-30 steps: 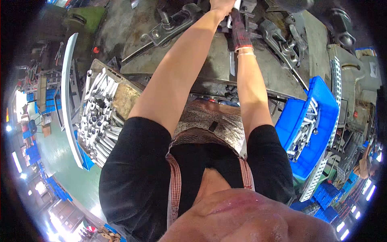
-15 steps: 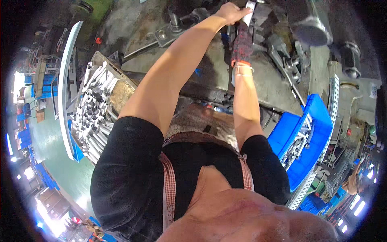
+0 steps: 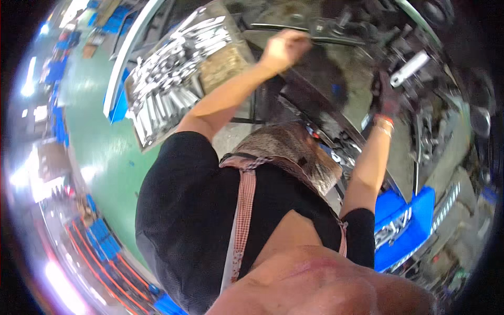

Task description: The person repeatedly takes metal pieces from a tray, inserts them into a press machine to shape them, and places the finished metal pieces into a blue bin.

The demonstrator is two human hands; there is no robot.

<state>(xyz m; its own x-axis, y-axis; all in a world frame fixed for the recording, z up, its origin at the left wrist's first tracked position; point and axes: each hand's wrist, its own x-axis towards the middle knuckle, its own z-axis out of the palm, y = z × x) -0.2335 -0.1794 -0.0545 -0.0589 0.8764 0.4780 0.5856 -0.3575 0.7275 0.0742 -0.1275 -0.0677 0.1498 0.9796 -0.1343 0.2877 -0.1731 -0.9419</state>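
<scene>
Silver bar (image 3: 412, 67) just beside R hand (image 3: 387, 97), well apart from L hand (image 3: 285, 51); can't tell grips.

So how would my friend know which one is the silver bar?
Find the big metal worktable at the upper right, then the dark-gloved right hand over it. Beside that hand, the silver bar slants toward the upper right. Unlike the dark metal parts nearby, it's bright, with a hole in its lower end.
</scene>
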